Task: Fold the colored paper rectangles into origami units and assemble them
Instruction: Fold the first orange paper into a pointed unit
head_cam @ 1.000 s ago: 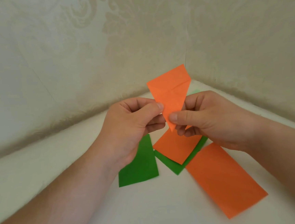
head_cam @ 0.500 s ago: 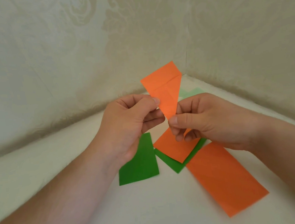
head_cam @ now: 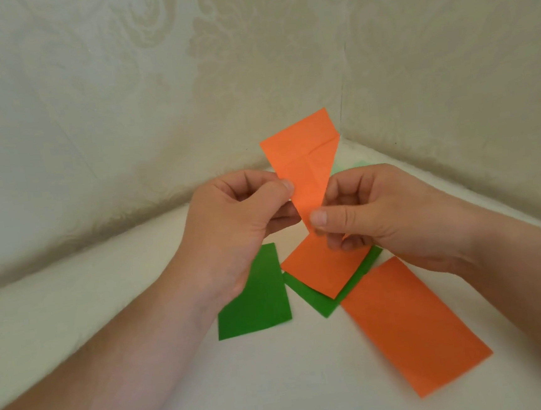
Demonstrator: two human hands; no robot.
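Both hands, the left hand (head_cam: pixel 241 227) and right hand (head_cam: pixel 378 215), pinch a folded orange paper (head_cam: pixel 305 165) upright. Below, 2 green pieces (head_cam: pixel 254 301) and 2 orange sheets (head_cam: pixel 413 323) lie on the counter (head_cam: pixel 107 300).

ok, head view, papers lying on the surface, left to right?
Green rectangle → small orange piece, lying on a green sheet → large orange rectangle. A pale green scrap sits far back behind the right hand.
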